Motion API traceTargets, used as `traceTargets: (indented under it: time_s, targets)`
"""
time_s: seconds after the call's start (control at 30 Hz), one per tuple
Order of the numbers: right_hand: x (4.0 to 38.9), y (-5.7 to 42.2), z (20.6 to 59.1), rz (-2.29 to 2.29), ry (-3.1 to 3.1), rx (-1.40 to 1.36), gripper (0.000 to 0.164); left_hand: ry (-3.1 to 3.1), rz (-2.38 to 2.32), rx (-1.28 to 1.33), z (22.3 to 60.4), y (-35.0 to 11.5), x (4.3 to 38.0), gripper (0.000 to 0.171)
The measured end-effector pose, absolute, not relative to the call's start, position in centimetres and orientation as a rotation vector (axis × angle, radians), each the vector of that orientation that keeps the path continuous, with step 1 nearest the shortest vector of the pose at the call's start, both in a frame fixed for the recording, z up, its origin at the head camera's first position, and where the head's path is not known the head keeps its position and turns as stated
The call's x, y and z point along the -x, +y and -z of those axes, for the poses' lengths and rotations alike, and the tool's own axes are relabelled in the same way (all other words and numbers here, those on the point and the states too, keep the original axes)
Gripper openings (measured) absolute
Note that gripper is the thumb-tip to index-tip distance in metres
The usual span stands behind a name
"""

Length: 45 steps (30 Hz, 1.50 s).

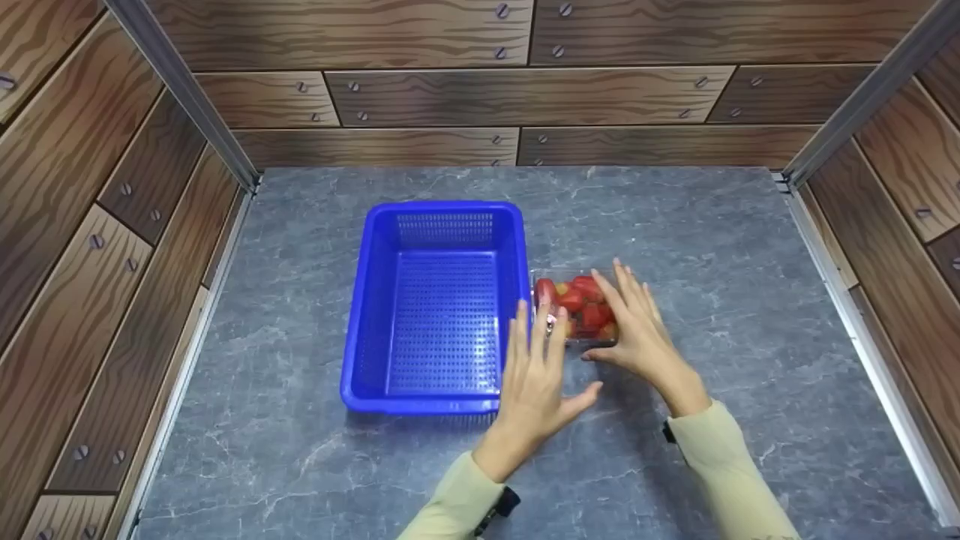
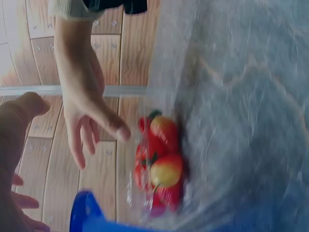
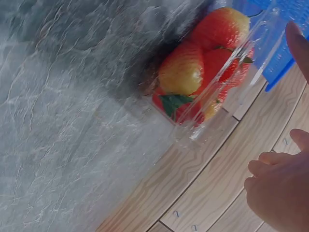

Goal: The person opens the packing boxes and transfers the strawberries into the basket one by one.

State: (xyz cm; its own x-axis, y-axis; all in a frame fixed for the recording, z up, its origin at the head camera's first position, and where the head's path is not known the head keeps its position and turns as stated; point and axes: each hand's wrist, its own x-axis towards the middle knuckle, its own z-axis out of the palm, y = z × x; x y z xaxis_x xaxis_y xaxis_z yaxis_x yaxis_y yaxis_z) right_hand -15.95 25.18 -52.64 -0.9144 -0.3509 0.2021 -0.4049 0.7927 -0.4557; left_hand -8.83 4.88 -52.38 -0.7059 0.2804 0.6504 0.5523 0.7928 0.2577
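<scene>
A clear plastic box (image 1: 576, 339) holds several strawberry-like fruits (image 1: 574, 300), red and yellow with green leaves. My left hand (image 1: 532, 382) hovers over the near left side of the box, fingers extended and thumb spread, partly hiding it. My right hand (image 1: 637, 326) reaches in from the right, fingers spread, its fingertips over the box's right side. Neither hand grips anything. In the right wrist view the fruits (image 3: 181, 75) fill the box behind its see-through wall. A blue plastic basket (image 1: 442, 405) with a perforated floor stands directly left of the box; my left fingers overlap its right rim.
Both basket and box rest on a grey marbled tabletop (image 1: 712, 240). Wood-patterned panels (image 1: 525, 97) rise at the back and on both sides, with metal rails (image 1: 862, 300) along the edges and posts in the back corners.
</scene>
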Motion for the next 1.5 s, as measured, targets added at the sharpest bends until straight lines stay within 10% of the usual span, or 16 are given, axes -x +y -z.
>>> traceTargets:
  time_s: [0.5,1.5]
  targets:
    - [17.7,25.8,54.0,-0.738,-2.871,-0.684,0.13,-2.164,1.002,0.765,56.9,8.4,8.6,0.089]
    - [19.4,25.8,55.3,-0.716,-3.037,-0.667,0.123,-2.352,1.428,0.184,64.0,10.2,9.8,0.128]
